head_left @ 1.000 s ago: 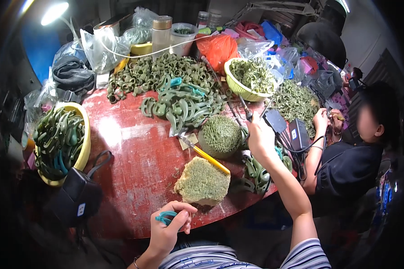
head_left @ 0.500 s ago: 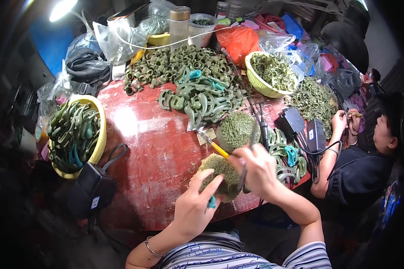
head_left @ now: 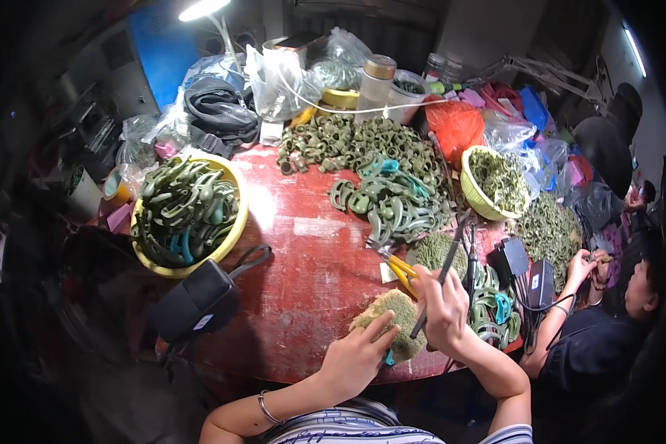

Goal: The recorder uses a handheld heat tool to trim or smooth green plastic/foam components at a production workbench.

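My left hand (head_left: 351, 357) rests on a crumbly, green-topped pad (head_left: 405, 333), fingers curled over a teal piece (head_left: 389, 357) that peeks out beneath them. My right hand (head_left: 444, 311) grips a long dark rod tool (head_left: 455, 240) just right of the pad; a yellow-handled tool (head_left: 401, 268) lies by its fingertips. Behind these is a round green granular mound (head_left: 440, 248). Green curved pieces with some teal ones (head_left: 392, 203) are heaped beyond, with more (head_left: 488, 314) on my right beside a black cord-connected tool (head_left: 471, 274).
A yellow basin (head_left: 237, 207) of green pieces and a black boxy device (head_left: 196, 300) sit left on the red table (head_left: 288, 281). A basket (head_left: 485, 207), power adapters (head_left: 540, 285), bags and jars (head_left: 379, 85) crowd the back and right. A co-worker (head_left: 584, 344) works at right.
My left hand has come up onto the pad. My right hand has drawn back toward it, now with the dark rod. The view has turned leftward, so the scene appears shifted right.
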Available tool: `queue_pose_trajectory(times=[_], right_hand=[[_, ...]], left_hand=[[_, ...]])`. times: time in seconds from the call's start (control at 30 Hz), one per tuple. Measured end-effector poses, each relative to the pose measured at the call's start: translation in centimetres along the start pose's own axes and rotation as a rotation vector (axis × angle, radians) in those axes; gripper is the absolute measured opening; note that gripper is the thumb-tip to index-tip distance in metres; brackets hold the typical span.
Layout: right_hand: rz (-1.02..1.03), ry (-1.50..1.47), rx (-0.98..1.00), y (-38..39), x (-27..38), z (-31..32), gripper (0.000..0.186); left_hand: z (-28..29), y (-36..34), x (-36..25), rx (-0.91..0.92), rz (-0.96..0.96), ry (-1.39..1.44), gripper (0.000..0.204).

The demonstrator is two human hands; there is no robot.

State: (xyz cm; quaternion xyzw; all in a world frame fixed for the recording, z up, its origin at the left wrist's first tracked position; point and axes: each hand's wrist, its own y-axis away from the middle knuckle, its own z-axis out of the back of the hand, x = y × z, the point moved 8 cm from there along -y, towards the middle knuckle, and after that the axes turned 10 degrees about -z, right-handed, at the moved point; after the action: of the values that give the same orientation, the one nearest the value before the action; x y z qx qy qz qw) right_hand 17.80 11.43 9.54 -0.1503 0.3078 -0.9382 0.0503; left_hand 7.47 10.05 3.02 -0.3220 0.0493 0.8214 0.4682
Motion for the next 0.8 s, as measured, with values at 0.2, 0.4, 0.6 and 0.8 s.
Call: queue_pose_trajectory(times=[0.2,0.4,0.6,0.8], right_hand=[[-0.012,-0.29,0.077,-5.5,2.2,-7.6,0.02],[-0.231,-0.43,0.116,-9.7,1.7,-15.2,0.012],[-0.267,-0.373,0.206,-10.2,4.1,-18.7,0.018],[-0.149,-0.341,0.239,-8.5,4.3,-20.5,0.018]], left_hand=[[0.3,0.5,0.6,-0.012,-0.048,0.115,0.047],[0.9,1.5,1.6,-0.147,-0.055,0.257,0.047],[0.8,2.0,2.6,-0.199,0.001,0.233,0.063],[1.7,2.7,2.2,-0.291,0.025,0.399,0.051]])
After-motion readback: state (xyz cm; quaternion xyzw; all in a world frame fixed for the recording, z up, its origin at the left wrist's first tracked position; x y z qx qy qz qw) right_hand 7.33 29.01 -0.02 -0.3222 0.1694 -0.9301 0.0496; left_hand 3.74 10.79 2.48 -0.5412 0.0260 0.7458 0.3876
